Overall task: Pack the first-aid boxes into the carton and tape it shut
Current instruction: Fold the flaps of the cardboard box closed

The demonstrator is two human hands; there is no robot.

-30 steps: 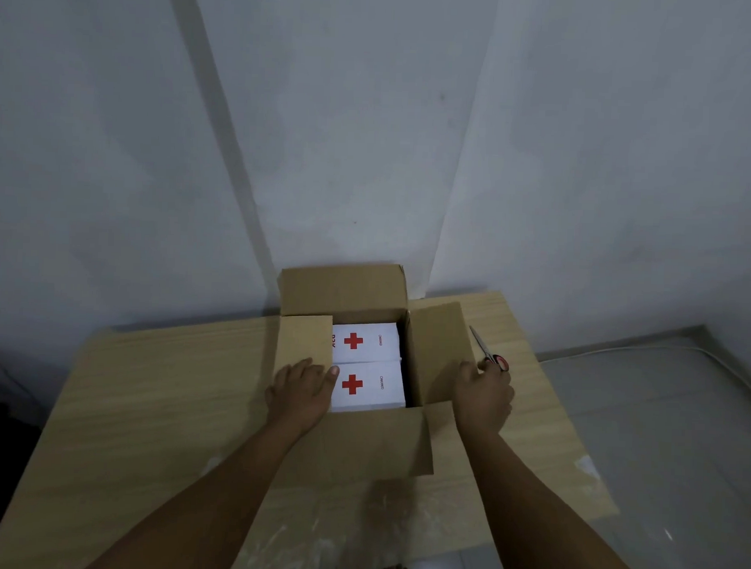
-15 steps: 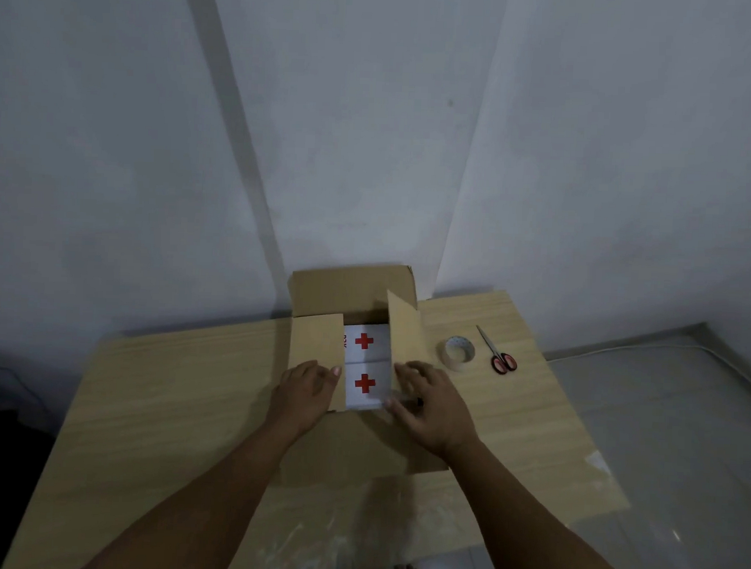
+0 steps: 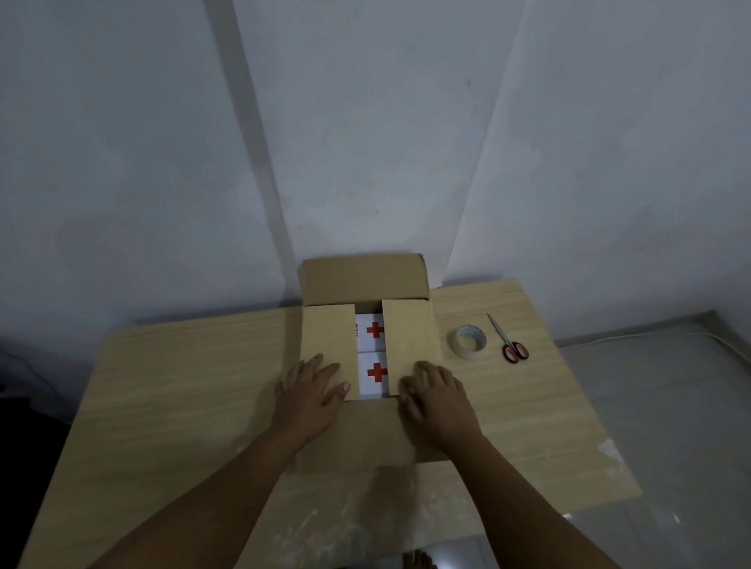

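At the counter's [image 3: 170, 388] far edge, my left hand [image 3: 308, 390] and right hand [image 3: 436, 397] lie spread flat on the carton's [image 3: 365, 279] two side flaps, first-aid boxes [image 3: 373, 352] showing between, tape roll [image 3: 469, 342] and scissors [image 3: 508, 341] just right.

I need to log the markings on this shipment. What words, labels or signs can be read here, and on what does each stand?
Red cross sign: on the far first-aid box in the carton.
Red cross sign: on the near first-aid box.
Red lettering at the far box's left edge: partly hidden by a flap, too blurred to read.
Tape roll, scissors: nothing legible.
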